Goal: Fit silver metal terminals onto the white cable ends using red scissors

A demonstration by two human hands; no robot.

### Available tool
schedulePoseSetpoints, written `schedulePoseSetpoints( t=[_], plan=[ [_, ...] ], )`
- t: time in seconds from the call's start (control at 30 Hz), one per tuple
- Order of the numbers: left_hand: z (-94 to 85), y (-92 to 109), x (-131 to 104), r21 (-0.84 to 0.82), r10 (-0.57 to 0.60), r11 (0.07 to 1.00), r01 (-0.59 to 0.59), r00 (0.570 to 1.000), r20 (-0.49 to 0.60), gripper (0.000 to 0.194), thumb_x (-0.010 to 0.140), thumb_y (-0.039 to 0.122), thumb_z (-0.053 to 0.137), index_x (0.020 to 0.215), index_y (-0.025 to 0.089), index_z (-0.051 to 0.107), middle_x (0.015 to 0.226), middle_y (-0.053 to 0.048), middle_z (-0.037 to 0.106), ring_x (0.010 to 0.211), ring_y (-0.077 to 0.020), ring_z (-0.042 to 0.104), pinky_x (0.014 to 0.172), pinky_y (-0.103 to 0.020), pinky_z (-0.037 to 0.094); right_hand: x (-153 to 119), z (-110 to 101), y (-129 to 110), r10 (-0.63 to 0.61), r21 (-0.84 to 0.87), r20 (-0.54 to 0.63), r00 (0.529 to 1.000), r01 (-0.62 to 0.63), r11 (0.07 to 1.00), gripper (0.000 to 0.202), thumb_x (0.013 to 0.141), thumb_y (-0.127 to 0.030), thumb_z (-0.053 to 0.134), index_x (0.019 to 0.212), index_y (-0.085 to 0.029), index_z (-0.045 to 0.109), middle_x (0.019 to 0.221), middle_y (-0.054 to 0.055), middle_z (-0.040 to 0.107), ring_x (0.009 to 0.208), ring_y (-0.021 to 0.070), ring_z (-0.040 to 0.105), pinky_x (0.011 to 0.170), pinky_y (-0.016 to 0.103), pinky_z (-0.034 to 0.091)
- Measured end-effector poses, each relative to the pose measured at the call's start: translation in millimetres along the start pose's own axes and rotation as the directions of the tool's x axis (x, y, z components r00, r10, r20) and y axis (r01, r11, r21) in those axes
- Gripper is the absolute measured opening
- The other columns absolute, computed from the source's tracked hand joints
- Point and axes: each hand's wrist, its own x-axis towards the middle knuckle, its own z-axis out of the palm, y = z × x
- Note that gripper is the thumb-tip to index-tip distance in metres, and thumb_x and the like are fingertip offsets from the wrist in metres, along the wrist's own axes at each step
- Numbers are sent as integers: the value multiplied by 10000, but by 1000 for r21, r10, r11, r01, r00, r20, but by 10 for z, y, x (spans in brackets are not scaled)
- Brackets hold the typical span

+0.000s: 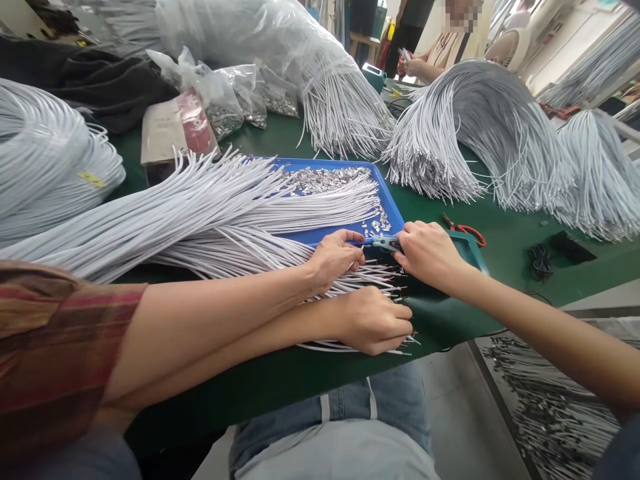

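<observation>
My left hand (376,321) is closed over white wires (345,285) near the table's front edge; thin coloured ends stick out past its fingers. Above it, my right hand (427,253) grips a small pale-blue plier-like tool (384,243) at the blue tray's front right corner. Another person's hand (339,259), from a plaid sleeve (65,340) on the left, pinches something thin left of this tool. The blue tray (393,200) holds small metal pieces (333,179), with wire ends lying across it.
Large grey wire bundles (500,127) lie at the back and right. A wire coil (45,160) sits at the left. Red-handled pliers (467,230) and a black cable (540,261) lie right of a teal tray (467,248). Another person (425,67) stands behind.
</observation>
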Motion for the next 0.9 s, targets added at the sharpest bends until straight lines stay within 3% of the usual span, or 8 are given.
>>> schedulePoseSetpoints(
  t=[0.3, 0.53, 0.77, 0.9],
  plan=[
    [0, -7, 19, 14, 5, 1000, -5, 1000, -1, 329, 947, 206, 344, 737, 146, 590, 728, -5, 562, 538, -96, 528, 438, -270, 345, -17, -45, -81, -75, 11, 62, 995, 74, 997, 203, 870, -129, 494, 796, -104, 682, 849, 151, 667, 851, 264, 600, 674, 335, 310],
    [7, -12, 21, 23, -4, 1000, 3, 999, 32, 336, 950, 225, 326, 774, 150, 602, 751, -6, 579, 568, -93, 541, 481, -243, 401, 40, -112, -118, -15, 18, 108, 994, 13, 1000, 231, 878, -126, 477, 808, -97, 696, 866, 167, 673, 861, 267, 603, 659, 328, 333],
    [8, -13, 19, 26, 1, 1000, -1, 1000, 24, 324, 941, 226, 345, 771, 150, 610, 748, -11, 582, 563, -93, 544, 483, -244, 425, 42, -108, -107, -30, 15, 86, 996, 29, 999, 221, 871, -133, 499, 813, -103, 710, 855, 172, 670, 845, 271, 596, 645, 334, 343],
    [-12, -4, 33, 32, 5, 999, -6, 1000, 30, 328, 941, 225, 354, 754, 143, 611, 737, -8, 579, 561, -92, 557, 469, -234, 420, 59, -98, -89, 53, 5, 90, 995, -54, 999, 232, 893, -166, 485, 828, -105, 699, 874, 172, 664, 841, 264, 589, 639, 327, 336]
  ],
)
